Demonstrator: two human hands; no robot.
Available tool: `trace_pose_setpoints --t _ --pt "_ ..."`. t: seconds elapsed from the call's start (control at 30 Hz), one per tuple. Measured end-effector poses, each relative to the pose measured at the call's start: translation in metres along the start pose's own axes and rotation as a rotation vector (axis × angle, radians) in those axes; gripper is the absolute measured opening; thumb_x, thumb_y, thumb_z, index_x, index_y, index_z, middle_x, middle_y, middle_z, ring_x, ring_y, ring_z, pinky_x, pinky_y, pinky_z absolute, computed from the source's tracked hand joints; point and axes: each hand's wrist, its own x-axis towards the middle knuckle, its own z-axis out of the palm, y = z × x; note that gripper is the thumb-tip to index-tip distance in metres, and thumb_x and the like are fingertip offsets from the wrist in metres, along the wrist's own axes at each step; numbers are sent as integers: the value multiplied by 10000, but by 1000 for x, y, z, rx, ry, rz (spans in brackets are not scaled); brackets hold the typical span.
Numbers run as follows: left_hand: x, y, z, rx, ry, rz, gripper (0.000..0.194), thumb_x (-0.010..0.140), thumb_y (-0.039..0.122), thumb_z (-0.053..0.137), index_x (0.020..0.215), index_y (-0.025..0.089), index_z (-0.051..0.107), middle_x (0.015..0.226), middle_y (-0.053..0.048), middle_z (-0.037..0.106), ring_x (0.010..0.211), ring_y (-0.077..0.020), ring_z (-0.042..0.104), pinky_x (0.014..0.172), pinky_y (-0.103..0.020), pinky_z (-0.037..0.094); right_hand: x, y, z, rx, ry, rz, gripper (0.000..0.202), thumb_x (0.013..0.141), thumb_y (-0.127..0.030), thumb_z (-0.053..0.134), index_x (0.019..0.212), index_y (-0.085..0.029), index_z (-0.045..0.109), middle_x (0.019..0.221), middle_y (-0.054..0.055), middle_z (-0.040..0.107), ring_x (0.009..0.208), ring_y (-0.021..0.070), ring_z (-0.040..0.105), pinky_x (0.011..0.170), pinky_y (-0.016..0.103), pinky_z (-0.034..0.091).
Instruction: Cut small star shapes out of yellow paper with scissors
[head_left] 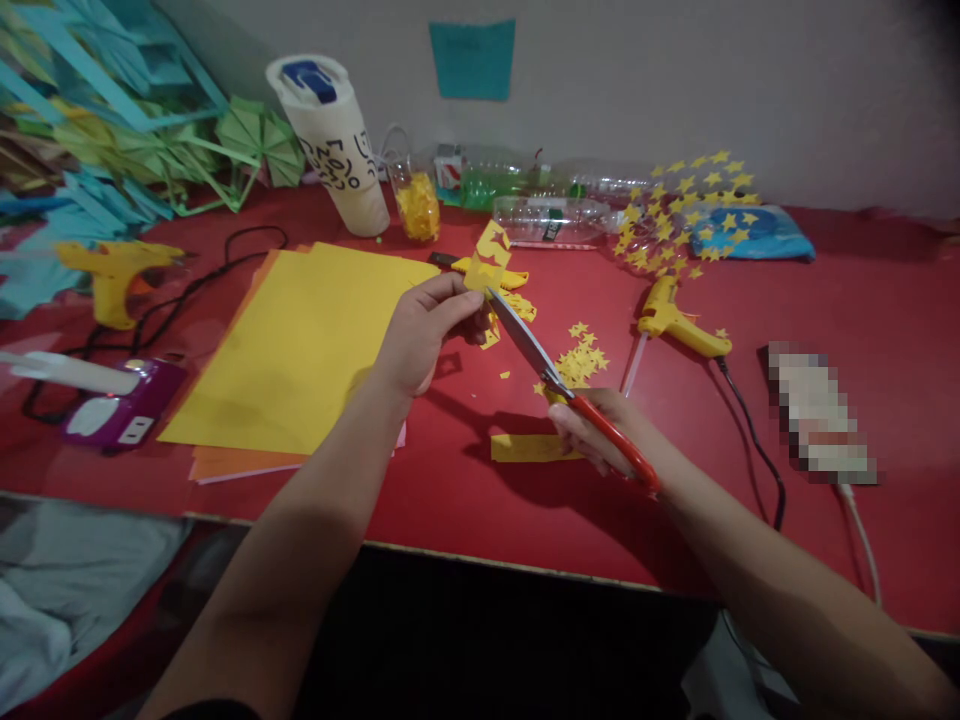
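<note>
My left hand [435, 325] pinches a yellow paper strip [489, 258] that has star-shaped holes along its upper part. Red-handled scissors [531, 345] are gripped in my right hand [600, 430], their blades pointing up and left, with the tips at the strip's lower edge beside my left fingertips. Below the scissors, another yellow strip [529, 448] lies on the red table [465, 520], partly hidden by my right hand. Just beyond the scissors is a pile of small yellow paper stars [581, 362]. Yellow scraps [519, 305] and a yellow cutter [517, 279] lie behind my left hand.
Yellow sheets [300, 340] are stacked at left, near a glue gun [112, 280] and a purple power socket [124, 405]. A white tumbler [330, 150] and plastic bottles [555, 220] stand or lie behind. At right are another glue gun [679, 320] and a blurred-out device [821, 415].
</note>
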Motion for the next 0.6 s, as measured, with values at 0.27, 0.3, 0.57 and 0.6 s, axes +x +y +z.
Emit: trace_pose_setpoints --t 0.27,0.3,0.57,0.6 --pt "-1 0 -1 82 17 83 121 744 156 578 634 174 529 553 43 571 495 -52 535 533 -210 489 1 2 -1 -29 -11 4 579 661 -768 567 547 -225 405 360 -59 417 282 65 381 340 221 318" --pt "-1 0 -1 84 18 85 121 745 155 577 637 174 528 551 44 566 494 -51 534 533 -209 489 1 3 -1 -27 -11 0 581 659 -774 563 549 -225 407 359 -59 417 281 66 382 341 222 321" --pt "0 1 -4 32 -9 89 77 717 159 603 649 169 568 548 46 577 485 -46 538 512 -195 490 0 -1 -2 -12 -26 13 620 615 -813 570 526 -220 413 355 -66 398 280 56 369 329 212 313" --pt "0 1 -4 30 -9 82 73 711 157 605 647 169 571 542 48 576 476 -45 534 507 -194 488 0 -2 -2 -4 -31 11 620 610 -812 577 526 -219 414 365 -62 410 282 55 370 324 209 309"
